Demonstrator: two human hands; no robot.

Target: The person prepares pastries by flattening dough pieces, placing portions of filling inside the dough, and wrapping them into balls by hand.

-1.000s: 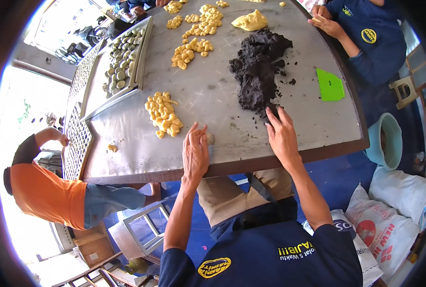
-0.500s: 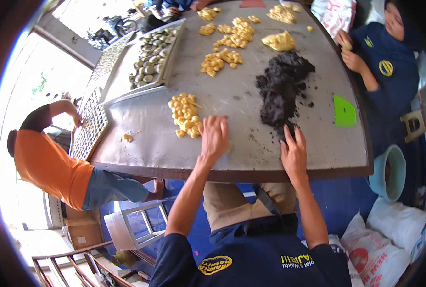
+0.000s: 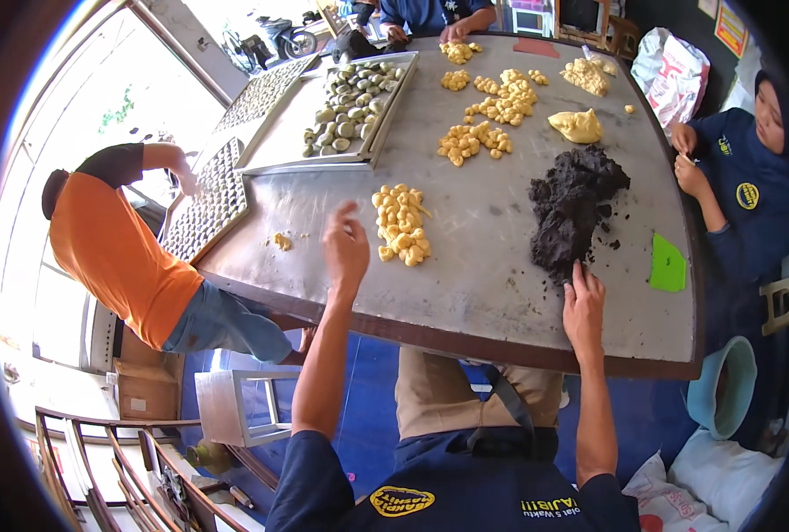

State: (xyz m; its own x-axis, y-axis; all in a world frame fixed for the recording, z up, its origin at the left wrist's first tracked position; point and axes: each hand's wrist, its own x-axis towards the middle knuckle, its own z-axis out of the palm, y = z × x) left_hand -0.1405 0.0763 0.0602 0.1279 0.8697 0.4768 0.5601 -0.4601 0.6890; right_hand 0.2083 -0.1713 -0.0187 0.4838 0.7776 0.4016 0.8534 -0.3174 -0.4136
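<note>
My left hand point(image 3: 346, 248), fingers bent and apart with nothing visible in them, is over the steel table point(image 3: 474, 293), left of a pile of small yellow dough pieces point(image 3: 402, 222). My right hand point(image 3: 582, 306) has its fingertips at the lower end of a dark, crumbly mass point(image 3: 572, 208), index finger extended; any paste on them is too small to tell. A yellow dough lump point(image 3: 574, 127) sits beyond the mass, and a bright green flat piece point(image 3: 667, 262) lies to its right.
Trays of round pieces point(image 3: 346, 115) point(image 3: 204, 199) line the left. More dough piles point(image 3: 474, 142) lie farther back. Co-workers stand left in orange point(image 3: 124, 248), right point(image 3: 740, 186) and at the far end point(image 3: 434, 18). A stool point(image 3: 235, 399), blue tub point(image 3: 718, 390) and sacks point(image 3: 714, 470) flank me.
My left hand has lifted from near the table's front edge and moved left of the nearest dough pile. My right hand stays at the dark mass. The whole view has shifted.
</note>
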